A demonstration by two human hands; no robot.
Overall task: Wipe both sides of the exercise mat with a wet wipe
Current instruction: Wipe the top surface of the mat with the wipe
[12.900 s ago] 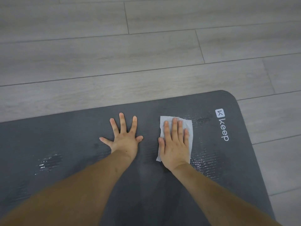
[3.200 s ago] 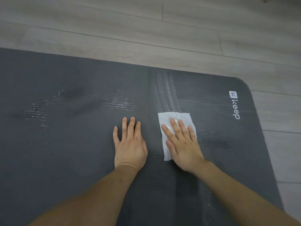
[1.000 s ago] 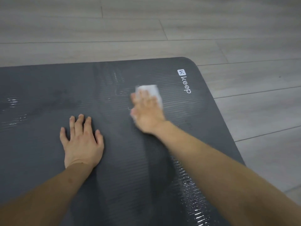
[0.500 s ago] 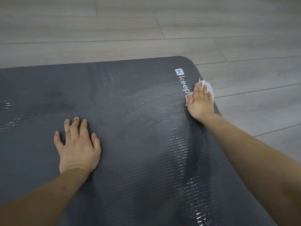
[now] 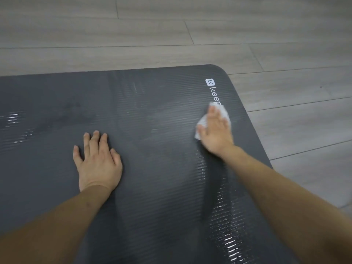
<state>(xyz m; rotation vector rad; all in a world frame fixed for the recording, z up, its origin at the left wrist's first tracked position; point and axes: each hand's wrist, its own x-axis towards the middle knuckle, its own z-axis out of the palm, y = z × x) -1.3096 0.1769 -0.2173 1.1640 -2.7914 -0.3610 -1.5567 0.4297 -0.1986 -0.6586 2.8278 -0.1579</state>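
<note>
A dark grey ribbed exercise mat [image 5: 152, 111] lies flat on the floor, its white "keep" logo [image 5: 212, 90] near the far right corner. My right hand [image 5: 216, 132], blurred by motion, presses a white wet wipe [image 5: 222, 110] flat onto the mat just below the logo, with straight fingers covering most of the wipe. My left hand [image 5: 98, 161] rests flat on the mat to the left, fingers straight and close together. Wet streaks shine on the mat near the right edge [image 5: 226, 225] and at the far left [image 5: 13, 119].
Grey wood-look floor planks [image 5: 171, 35] surround the mat beyond its far edge and to its right. The mat's rounded far right corner [image 5: 221, 68] and right edge [image 5: 255, 138] are in view; the mat runs out of frame to the left.
My right hand has slid the wipe back leftwards from the mat's right edge onto the surface below the logo. My left hand has stayed flat in place.
</note>
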